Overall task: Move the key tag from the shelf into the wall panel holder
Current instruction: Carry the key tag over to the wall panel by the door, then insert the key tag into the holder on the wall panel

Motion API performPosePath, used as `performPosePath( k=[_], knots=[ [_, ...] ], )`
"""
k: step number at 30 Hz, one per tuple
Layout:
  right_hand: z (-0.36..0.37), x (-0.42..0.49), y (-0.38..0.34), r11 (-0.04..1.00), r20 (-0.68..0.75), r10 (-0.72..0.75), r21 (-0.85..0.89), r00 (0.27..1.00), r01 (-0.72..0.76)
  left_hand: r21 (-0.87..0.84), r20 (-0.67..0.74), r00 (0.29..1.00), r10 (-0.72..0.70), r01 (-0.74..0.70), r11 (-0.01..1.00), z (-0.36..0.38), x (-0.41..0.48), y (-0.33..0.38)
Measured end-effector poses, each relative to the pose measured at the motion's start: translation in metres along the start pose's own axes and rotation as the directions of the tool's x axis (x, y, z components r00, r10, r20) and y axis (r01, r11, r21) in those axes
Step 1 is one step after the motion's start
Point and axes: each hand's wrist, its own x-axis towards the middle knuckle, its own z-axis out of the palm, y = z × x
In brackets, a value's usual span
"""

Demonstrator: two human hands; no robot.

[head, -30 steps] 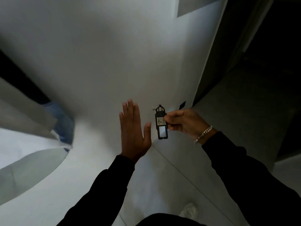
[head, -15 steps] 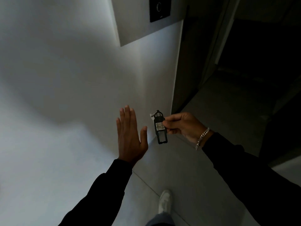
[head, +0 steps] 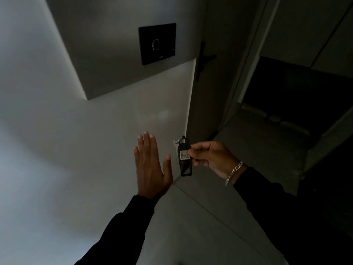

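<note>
My right hand [head: 212,156] pinches a black key tag [head: 184,157] with a small white label, held upright at mid-frame. A metal ring shows at the tag's top. My left hand [head: 150,167] is flat and empty just left of the tag, fingers pointing up, close to the white wall. High above both hands a black wall panel [head: 157,43] with a ring of small lights sits on a grey raised section of the wall.
A dark door [head: 210,88] with a black handle [head: 202,61] stands right of the wall corner. Beyond it a dim doorway [head: 298,92] opens onto a dark room. Grey tiled floor [head: 210,217] lies below my arms.
The view has tilted up and turned right, bringing the black wall panel fully into sight. Both hands keep the same pose, the tag still pinched in my right hand.
</note>
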Motion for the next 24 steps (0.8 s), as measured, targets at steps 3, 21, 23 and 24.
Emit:
performPosePath(
  k=[3,21,23,24],
  knots=[
    [-0.026,0.034,-0.009,0.999,0.027,0.007,0.033,1.0,-0.008,0.008,-0.03,1.0,0.0,0.0,1.0,0.022,0.026,0.007],
    [-0.113,0.223,-0.12,0.808,0.517,-0.273,-0.335,0.811,0.486,0.243,-0.444,0.888,-0.119,0.247,0.938,0.089,0.167,0.055],
    [-0.097,0.232,-0.153,0.645,0.576,-0.436,-0.336,0.691,0.686,0.292,-0.509,0.858,-0.071,0.25,0.923,0.066,0.193,0.052],
    [-0.089,0.234,-0.17,0.581,0.604,-0.496,-0.304,0.624,0.755,0.323,-0.535,0.844,-0.037,0.245,0.914,0.053,0.208,0.051]
  ],
)
